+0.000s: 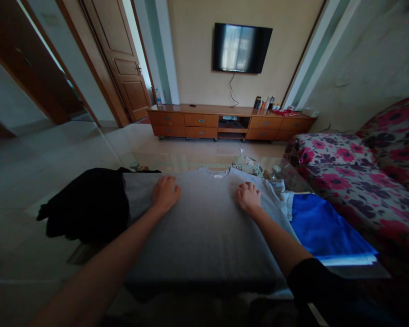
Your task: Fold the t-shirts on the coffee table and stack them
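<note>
Both my hands lie flat on a grey shirt, palms down and fingers loosely spread, pinching nothing. My left hand presses the cloth near the shirt's left shoulder; my right hand presses it near the right shoulder, and the collar sits between them, just beyond my fingertips. The shirt is laid out flat under both palms and runs back from them toward me, over a glass table whose far edge shows past my right hand.

Just outside my left hand, a heap of black cloth lies against the shirt's sleeve (crumpled, not spread). Outside my right hand, a pale blue garment touches the shirt's edge, and a bright blue one lies beside my right forearm. A black sleeve covers that arm near the elbow.

Beyond my right fingertips, some small items sit on the glass; I cannot tell what they are. To the right of my right hand stands a floral sofa. Far ahead of both hands, a wooden cabinet stands against the wall below a dark television.
</note>
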`<state>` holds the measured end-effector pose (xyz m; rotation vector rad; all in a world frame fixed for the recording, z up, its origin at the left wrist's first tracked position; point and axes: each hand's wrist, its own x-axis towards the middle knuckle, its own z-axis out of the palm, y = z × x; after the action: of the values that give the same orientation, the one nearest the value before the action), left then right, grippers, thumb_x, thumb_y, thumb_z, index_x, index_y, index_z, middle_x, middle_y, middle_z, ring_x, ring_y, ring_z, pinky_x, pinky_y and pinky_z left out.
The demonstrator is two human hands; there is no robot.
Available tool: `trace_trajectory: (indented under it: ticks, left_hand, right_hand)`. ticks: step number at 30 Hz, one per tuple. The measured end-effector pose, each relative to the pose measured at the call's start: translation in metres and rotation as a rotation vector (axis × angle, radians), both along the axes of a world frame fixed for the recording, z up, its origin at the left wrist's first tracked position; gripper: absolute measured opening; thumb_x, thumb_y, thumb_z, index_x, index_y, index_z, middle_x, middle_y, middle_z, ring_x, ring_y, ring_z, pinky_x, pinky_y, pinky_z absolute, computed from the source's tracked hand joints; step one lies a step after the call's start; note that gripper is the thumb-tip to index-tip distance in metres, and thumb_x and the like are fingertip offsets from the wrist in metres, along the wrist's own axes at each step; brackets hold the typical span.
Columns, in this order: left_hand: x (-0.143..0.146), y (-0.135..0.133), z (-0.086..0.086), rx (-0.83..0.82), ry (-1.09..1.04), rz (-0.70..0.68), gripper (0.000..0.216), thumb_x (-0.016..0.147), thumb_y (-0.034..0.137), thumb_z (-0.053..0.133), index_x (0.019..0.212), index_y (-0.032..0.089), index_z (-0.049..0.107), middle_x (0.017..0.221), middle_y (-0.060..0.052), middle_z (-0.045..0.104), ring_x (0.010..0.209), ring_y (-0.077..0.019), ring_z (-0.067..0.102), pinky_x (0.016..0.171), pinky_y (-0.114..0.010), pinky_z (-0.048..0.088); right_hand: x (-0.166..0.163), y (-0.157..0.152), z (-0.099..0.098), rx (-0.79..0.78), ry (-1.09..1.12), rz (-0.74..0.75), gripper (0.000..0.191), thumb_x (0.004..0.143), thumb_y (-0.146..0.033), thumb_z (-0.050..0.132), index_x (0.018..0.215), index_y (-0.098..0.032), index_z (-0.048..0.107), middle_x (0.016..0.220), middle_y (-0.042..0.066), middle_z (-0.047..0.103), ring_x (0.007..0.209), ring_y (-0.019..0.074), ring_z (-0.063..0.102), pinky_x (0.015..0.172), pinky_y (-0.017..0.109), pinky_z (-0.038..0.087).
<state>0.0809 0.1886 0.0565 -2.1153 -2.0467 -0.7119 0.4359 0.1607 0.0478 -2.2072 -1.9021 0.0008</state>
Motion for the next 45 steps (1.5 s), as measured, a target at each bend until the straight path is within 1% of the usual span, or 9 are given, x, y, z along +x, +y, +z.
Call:
trace_trajectory:
  ticks: [5,10,15,20,23,28,35,40,45]
  left_hand:
    - [-0.031,-0.046,0.028,0.04,-0.073,0.276,0.044,0.088,0.036,0.056,0.128,0.018,0.058,0.131,-0.019,0.055,0.125,-0.0395,0.047,0.101,-0.056,0.041]
    - [-0.064,-0.084,0.04,0.137,-0.179,0.503,0.05,0.083,0.042,0.063,0.126,0.019,0.053,0.135,-0.02,0.047,0.126,-0.0423,0.045,0.097,-0.058,0.044]
    - [-0.098,-0.092,0.034,0.153,-0.234,0.386,0.052,0.082,0.036,0.064,0.127,0.015,0.05,0.122,-0.016,0.055,0.122,-0.0337,0.051,0.106,-0.05,0.041]
    - [-0.114,-0.083,0.022,0.064,-0.155,0.367,0.072,0.081,0.041,0.067,0.143,0.011,0.044,0.121,-0.018,0.058,0.126,-0.0365,0.051,0.109,-0.049,0.039]
    - [-0.112,-0.077,0.019,-0.011,-0.1,0.336,0.073,0.083,0.042,0.064,0.148,0.014,0.044,0.124,-0.02,0.059,0.121,-0.0373,0.054,0.104,-0.048,0.042]
    - [-0.103,-0.069,0.016,-0.142,-0.029,0.309,0.057,0.085,0.042,0.059,0.139,0.022,0.059,0.132,-0.02,0.056,0.121,-0.0433,0.05,0.093,-0.052,0.047]
    - [-0.105,-0.071,0.022,0.047,-0.066,0.426,0.055,0.082,0.034,0.062,0.132,0.013,0.059,0.123,-0.021,0.059,0.12,-0.0355,0.055,0.1,-0.045,0.047]
    - [-0.122,-0.079,0.032,-0.153,-0.104,0.405,0.047,0.084,0.044,0.06,0.122,0.018,0.067,0.105,-0.015,0.071,0.1,-0.0364,0.067,0.087,-0.047,0.053]
    - [-0.122,-0.079,0.032,-0.227,-0.178,0.354,0.054,0.081,0.041,0.063,0.131,0.02,0.067,0.105,-0.013,0.075,0.099,-0.0353,0.069,0.088,-0.046,0.054]
  right_hand:
    - [-0.013,-0.051,0.013,-0.093,-0.03,0.056,0.046,0.104,-0.046,0.038,0.141,-0.024,0.055,0.157,0.016,0.036,0.138,0.0341,0.037,0.108,0.051,0.033]
    - [-0.033,-0.096,0.027,-0.176,-0.018,0.116,0.046,0.101,-0.043,0.048,0.142,-0.024,0.054,0.158,0.017,0.034,0.141,0.0353,0.035,0.108,0.052,0.034]
    - [-0.047,-0.131,0.04,-0.249,0.062,0.2,0.049,0.097,-0.045,0.055,0.14,-0.023,0.057,0.155,0.017,0.038,0.139,0.0366,0.039,0.107,0.054,0.037]
    - [-0.051,-0.15,0.044,-0.224,0.179,0.226,0.048,0.096,-0.047,0.055,0.14,-0.025,0.057,0.156,0.015,0.037,0.141,0.0344,0.039,0.107,0.052,0.039]
    - [-0.051,-0.152,0.043,-0.227,0.198,0.24,0.047,0.097,-0.046,0.055,0.139,-0.025,0.057,0.154,0.015,0.04,0.139,0.0338,0.042,0.105,0.05,0.041]
    - [-0.055,-0.15,0.039,-0.251,0.185,0.295,0.047,0.096,-0.042,0.056,0.139,-0.023,0.059,0.15,0.015,0.045,0.133,0.0315,0.047,0.104,0.046,0.043]
    - [-0.06,-0.148,0.04,-0.298,0.167,0.361,0.046,0.096,-0.04,0.056,0.138,-0.022,0.06,0.146,0.016,0.049,0.132,0.031,0.048,0.104,0.045,0.043]
    - [-0.056,-0.148,0.044,-0.365,0.102,0.396,0.041,0.096,-0.037,0.055,0.133,-0.021,0.062,0.142,0.015,0.054,0.127,0.0301,0.053,0.102,0.043,0.044]
    - [-0.055,-0.151,0.045,-0.383,0.064,0.4,0.04,0.097,-0.036,0.055,0.133,-0.021,0.061,0.143,0.016,0.053,0.131,0.0305,0.051,0.101,0.043,0.045]
